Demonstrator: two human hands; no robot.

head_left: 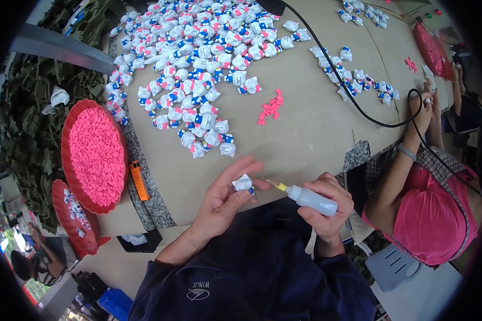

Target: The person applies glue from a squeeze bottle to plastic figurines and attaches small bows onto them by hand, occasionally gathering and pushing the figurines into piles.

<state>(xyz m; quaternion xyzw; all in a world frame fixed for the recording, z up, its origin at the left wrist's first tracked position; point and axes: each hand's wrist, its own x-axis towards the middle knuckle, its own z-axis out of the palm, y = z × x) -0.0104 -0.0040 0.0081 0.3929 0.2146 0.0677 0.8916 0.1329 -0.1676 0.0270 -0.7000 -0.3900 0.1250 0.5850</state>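
Note:
Between the thumb and fingers of my left hand (222, 200) is a small white cat figurine (243, 183) with some blue on it. My right hand (328, 202) grips a translucent squeeze bottle (317, 201), whose yellow needle tip (278, 185) points left toward the figurine, a short gap away from it. Beyond my hands, a little pile of pink bow-shaped pieces (271, 107) lies on the brown tabletop (294, 144). Many similar figurines (198, 64), white with blue and pink, are heaped at the far left of the table.
A red basin (124, 155) full of pink pieces stands at the left, with a smaller red tray (85, 249) below it. An orange lighter-like object (139, 181) lies beside them. A black cable (353, 101) crosses the table. At right a co-worker in pink (428, 214) sits close by.

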